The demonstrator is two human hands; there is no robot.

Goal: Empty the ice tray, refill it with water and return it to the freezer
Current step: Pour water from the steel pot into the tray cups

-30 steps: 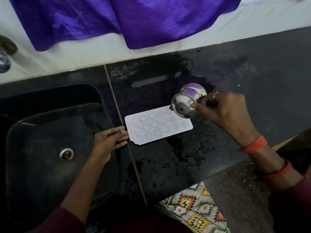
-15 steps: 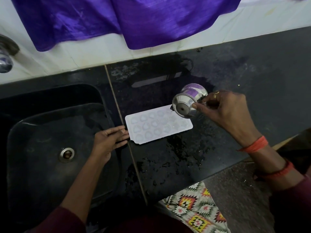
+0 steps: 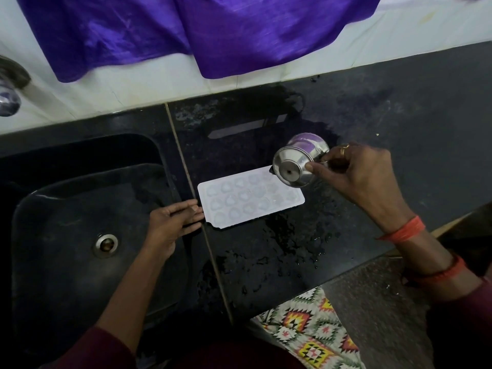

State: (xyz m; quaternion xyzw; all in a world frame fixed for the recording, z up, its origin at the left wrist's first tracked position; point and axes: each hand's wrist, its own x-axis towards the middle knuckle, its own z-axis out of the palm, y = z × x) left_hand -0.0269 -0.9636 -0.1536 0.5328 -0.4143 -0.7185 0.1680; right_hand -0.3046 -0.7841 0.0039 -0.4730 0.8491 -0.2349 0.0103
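A white ice tray (image 3: 247,199) with several round cells lies flat on the black counter (image 3: 399,123), just right of the sink. My right hand (image 3: 356,174) grips a small steel cup (image 3: 298,163) by its rim, tipped on its side with its base toward me, over the tray's far right corner. My left hand (image 3: 173,219) rests flat on the counter seam, fingers straight and together, fingertips touching the tray's left edge. I cannot see water leaving the cup.
A black sink (image 3: 80,235) with a steel drain (image 3: 106,245) lies at left, a steel tap (image 3: 10,86) above it. Water is spilled on the counter in front of the tray. Purple cloth (image 3: 213,30) hangs over the white wall tiles. A patterned cloth (image 3: 311,328) shows below.
The cup and my right hand have drifted very slightly right and up. The tray and my left hand have stayed put.
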